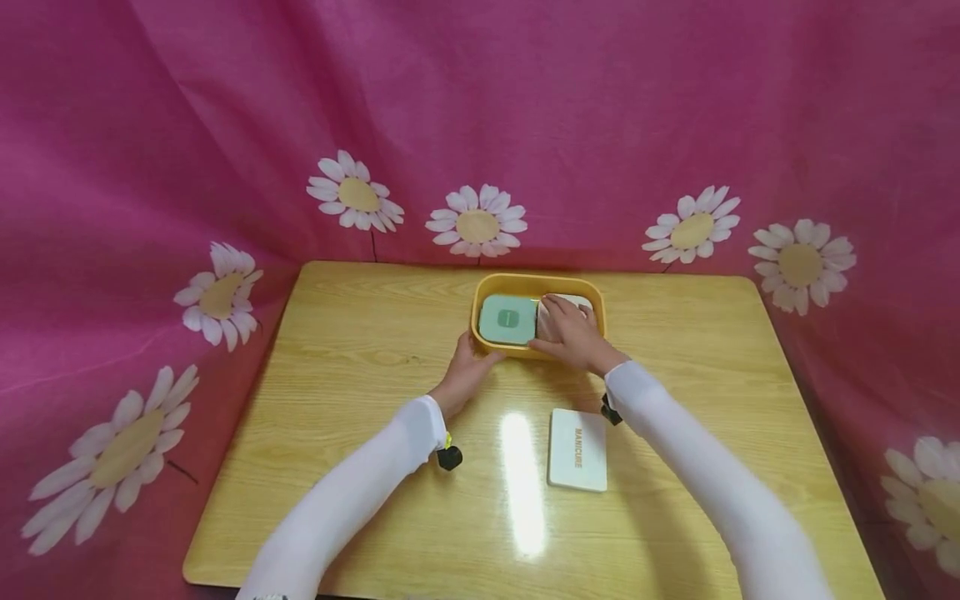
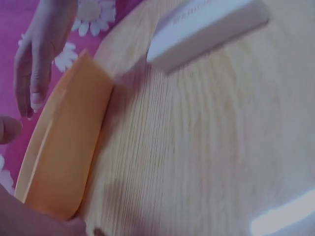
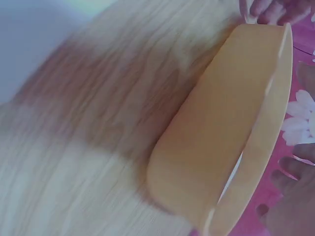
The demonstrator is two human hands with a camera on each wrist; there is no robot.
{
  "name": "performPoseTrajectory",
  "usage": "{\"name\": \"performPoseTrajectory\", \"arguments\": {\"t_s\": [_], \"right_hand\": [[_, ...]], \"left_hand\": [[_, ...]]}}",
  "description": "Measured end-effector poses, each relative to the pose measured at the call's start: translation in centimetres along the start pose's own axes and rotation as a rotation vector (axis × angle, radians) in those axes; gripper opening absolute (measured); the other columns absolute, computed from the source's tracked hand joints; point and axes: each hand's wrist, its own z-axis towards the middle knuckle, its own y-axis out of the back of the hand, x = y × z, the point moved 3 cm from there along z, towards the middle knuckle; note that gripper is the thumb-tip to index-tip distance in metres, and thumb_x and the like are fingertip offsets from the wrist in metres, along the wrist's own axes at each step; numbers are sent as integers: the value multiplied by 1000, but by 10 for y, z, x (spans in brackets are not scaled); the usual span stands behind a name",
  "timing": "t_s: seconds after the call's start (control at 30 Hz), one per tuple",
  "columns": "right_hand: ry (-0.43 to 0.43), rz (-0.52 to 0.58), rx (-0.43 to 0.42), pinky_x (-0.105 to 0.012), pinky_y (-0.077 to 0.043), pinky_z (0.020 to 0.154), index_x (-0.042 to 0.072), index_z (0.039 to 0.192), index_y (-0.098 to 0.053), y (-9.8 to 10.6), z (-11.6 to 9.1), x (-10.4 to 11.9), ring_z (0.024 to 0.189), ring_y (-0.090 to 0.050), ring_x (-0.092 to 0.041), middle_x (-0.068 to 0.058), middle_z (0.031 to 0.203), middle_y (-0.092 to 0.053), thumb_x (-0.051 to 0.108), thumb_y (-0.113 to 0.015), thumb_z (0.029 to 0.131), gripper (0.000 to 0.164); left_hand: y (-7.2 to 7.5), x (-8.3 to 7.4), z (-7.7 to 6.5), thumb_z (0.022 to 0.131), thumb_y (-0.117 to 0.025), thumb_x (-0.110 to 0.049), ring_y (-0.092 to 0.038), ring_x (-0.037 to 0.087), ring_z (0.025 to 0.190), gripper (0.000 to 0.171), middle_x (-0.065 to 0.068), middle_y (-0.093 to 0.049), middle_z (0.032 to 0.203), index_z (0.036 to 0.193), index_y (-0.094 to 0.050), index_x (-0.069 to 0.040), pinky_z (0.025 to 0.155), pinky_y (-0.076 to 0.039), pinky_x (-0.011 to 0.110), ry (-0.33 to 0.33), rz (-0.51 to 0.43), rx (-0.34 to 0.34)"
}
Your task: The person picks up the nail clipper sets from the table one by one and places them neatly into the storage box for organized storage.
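A yellow bin [image 1: 538, 277] stands near the back of the table, holding a pale green box [image 1: 507, 320] on its left and a white box [image 1: 546, 327] on its right. My left hand [image 1: 465, 375] grips the bin's front left corner, thumb along the front wall. Over the white box lies my right hand [image 1: 577, 337], fingers spread and covering much of it. In the left wrist view, the right hand [image 2: 42, 59] has its fingers hanging loosely by the bin wall [image 2: 74, 142]. Whether they touch the box is hidden by the wall.
A white box lettered MANICURE [image 1: 577, 450] lies on the wooden table [image 1: 360, 367], in front of the bin and near the right forearm. Pink cloth [image 1: 570, 125] with daisies hangs behind the table and along both sides.
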Motion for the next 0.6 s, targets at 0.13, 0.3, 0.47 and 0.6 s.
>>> {"name": "performPoseTrajectory", "arguments": {"t_s": [0.13,0.3,0.47,0.6], "right_hand": [[13,33,-19,-68,-16,119,-7,159,-33,7,-21,-9,154,-26,-42,-26,166,-31,40,-75,96,89],[46,51,-72,-69,-18,118,-2,158,-37,10,-45,-14,149,-32,-44,-26,161,-38,35,-76,96,82],[111,55,-122,-65,-35,114,-3,155,-42,4,-70,-12,134,-48,-45,-26,144,-52,31,-80,94,79],[145,61,-103,-61,-43,110,-2,154,-45,-5,-87,-10,129,-51,-41,-22,140,-54,33,-83,91,82]], "left_hand": [[-7,2,-12,94,-75,-29,-19,32,159,92,19,-25,170,162,-18,-3,129,-17,47,27,13,-1],[-17,3,-27,92,-77,-43,-19,36,159,109,20,-21,171,167,-5,-10,127,-22,52,88,112,64],[-30,-4,-41,91,-77,-47,-21,37,158,111,17,-20,171,167,-6,-11,125,-25,54,37,224,149],[-42,-6,-49,91,-77,-49,-26,37,156,109,19,-21,170,167,-9,-10,124,-29,55,-52,338,241]]}}
